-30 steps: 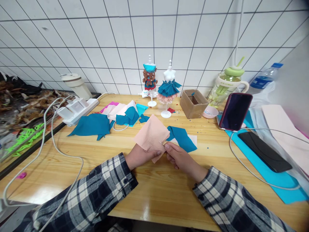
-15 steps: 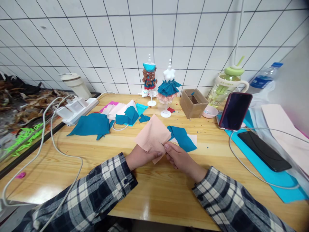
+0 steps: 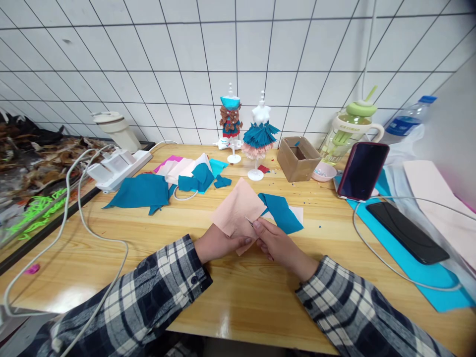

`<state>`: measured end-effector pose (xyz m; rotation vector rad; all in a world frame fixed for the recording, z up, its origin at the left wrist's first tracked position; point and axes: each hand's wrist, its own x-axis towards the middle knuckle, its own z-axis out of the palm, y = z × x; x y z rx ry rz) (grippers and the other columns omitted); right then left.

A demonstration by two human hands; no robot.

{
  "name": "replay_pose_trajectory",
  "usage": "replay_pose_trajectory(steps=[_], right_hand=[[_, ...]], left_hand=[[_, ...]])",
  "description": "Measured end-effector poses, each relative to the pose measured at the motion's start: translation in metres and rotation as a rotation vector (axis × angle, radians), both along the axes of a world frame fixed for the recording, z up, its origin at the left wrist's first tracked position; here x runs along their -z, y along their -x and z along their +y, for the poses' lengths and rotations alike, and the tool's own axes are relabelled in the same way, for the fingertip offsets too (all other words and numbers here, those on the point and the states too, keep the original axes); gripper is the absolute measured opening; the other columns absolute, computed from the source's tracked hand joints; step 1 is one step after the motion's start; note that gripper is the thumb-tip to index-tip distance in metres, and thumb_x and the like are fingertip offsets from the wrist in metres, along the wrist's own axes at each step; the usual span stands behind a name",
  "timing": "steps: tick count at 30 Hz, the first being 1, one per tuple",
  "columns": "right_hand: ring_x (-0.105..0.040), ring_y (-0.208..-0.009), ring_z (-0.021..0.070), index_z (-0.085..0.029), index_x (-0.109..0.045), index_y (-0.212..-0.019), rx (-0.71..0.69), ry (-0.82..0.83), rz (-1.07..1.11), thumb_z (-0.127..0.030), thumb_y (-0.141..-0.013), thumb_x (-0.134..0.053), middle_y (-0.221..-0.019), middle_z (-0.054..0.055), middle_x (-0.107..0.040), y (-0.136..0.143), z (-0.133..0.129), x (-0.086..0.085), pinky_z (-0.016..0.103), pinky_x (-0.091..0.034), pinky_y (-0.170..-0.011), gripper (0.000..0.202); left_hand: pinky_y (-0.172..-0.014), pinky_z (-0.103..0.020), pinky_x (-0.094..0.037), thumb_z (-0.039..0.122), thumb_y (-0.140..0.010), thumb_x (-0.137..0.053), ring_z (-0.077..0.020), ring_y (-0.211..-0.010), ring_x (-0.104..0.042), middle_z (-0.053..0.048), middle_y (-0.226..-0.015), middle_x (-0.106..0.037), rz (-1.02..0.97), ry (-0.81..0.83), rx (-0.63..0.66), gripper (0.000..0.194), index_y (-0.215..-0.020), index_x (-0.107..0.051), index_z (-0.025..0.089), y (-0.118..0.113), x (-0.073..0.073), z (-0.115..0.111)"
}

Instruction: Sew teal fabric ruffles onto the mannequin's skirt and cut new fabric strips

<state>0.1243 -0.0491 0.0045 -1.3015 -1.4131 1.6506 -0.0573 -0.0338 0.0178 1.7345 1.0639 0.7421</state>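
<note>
My left hand (image 3: 219, 244) is closed on the lower edge of a peach sheet of crepe paper (image 3: 238, 206), with the thumb on top and the fingers hidden behind. The sheet is held above the table, one corner pointing away from me. In a pinch, my right hand (image 3: 273, 242) holds a thin, pointed metal tool (image 3: 248, 220). Its tip lies over the face of the sheet; the rest is hidden in the fingers, so its kind is unclear. Just beyond my right hand, a folded teal piece (image 3: 282, 213) lies over a pale one.
Two small dress forms (image 3: 261, 116) (image 3: 230, 116) stand at the back, wearing ruffled dresses. Beside them are a cardboard box (image 3: 298, 166) and a pink bowl (image 3: 324, 172). Teal scraps (image 3: 139, 193) and a power strip (image 3: 122, 171) lie left; a propped phone (image 3: 362, 171) stands right.
The peach sheet has shifted slightly to the right and turned a little. The metal tool's tip shows slightly more over it. Both hands keep their hold.
</note>
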Motion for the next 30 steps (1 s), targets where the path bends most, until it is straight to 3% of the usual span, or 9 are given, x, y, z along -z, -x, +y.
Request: replay_pose_trajectory(steps=[8,12,15,20,25,30], right_hand=[[-0.042,-0.053,0.0120,-0.023,-0.054,-0.086,0.008,-0.073,-0.023,-0.058,-0.089,-0.042,-0.059,-0.004,-0.043,-0.0001,0.0012,0.0022,0.023,-0.033,-0.047,0.037],[-0.046,-0.058,0.0145,-0.023,-0.055,-0.088,0.019,-0.095,-0.034,-0.058,-0.089,-0.041,-0.061,-0.003,-0.045,-0.0010,0.0022,0.0033,0.025,-0.036,-0.050,0.038],[-0.043,-0.056,0.0125,-0.022,-0.052,-0.083,-0.002,-0.121,-0.027,-0.058,-0.090,-0.039,-0.063,-0.003,-0.045,-0.0018,0.0023,0.0033,0.023,-0.034,-0.048,0.039],[-0.037,-0.053,0.0101,-0.022,-0.048,-0.079,-0.032,-0.108,-0.029,-0.060,-0.090,-0.038,-0.064,-0.004,-0.042,-0.0018,0.0011,0.0001,0.022,-0.030,-0.046,0.041],[-0.035,-0.049,0.0093,-0.022,-0.047,-0.078,-0.032,-0.030,0.006,-0.066,-0.086,-0.039,-0.060,-0.005,-0.040,0.0001,-0.0001,-0.0032,0.022,-0.030,-0.042,0.046],[-0.030,-0.043,0.0079,-0.023,-0.045,-0.079,-0.060,0.086,0.068,-0.070,-0.082,-0.042,-0.056,-0.007,-0.035,0.0004,-0.0009,-0.0058,0.020,-0.028,-0.035,0.048]], left_hand=[[-0.106,-0.042,-0.041,0.041,-0.072,-0.073,-0.0269,-0.117,-0.057,-0.007,-0.124,-0.065,-0.051,0.024,0.006,0.052,-0.119,-0.061,0.021,-0.0007,-0.0012,-0.0015],[-0.106,-0.043,-0.041,0.047,-0.073,-0.071,-0.0290,-0.123,-0.053,-0.011,-0.134,-0.057,-0.318,0.137,0.016,0.069,-0.133,-0.050,0.020,0.0000,-0.0049,-0.0018],[-0.106,-0.044,-0.041,0.051,-0.079,-0.063,-0.0301,-0.125,-0.051,-0.013,-0.137,-0.054,-0.477,0.190,-0.081,0.068,-0.136,-0.047,0.018,0.0018,-0.0061,0.0000],[-0.102,-0.044,-0.044,0.045,-0.075,-0.070,-0.0311,-0.119,-0.055,-0.012,-0.129,-0.061,-0.380,0.217,-0.230,0.065,-0.130,-0.053,0.016,0.0026,-0.0031,0.0015],[-0.100,-0.047,-0.046,0.049,-0.071,-0.073,-0.0316,-0.115,-0.057,-0.012,-0.123,-0.064,-0.273,0.185,-0.258,0.065,-0.124,-0.056,0.014,0.0024,-0.0015,0.0012],[-0.100,-0.045,-0.046,0.045,-0.071,-0.074,-0.0315,-0.117,-0.056,-0.013,-0.126,-0.062,-0.286,0.186,-0.223,0.067,-0.126,-0.053,0.013,0.0035,-0.0036,0.0009]])
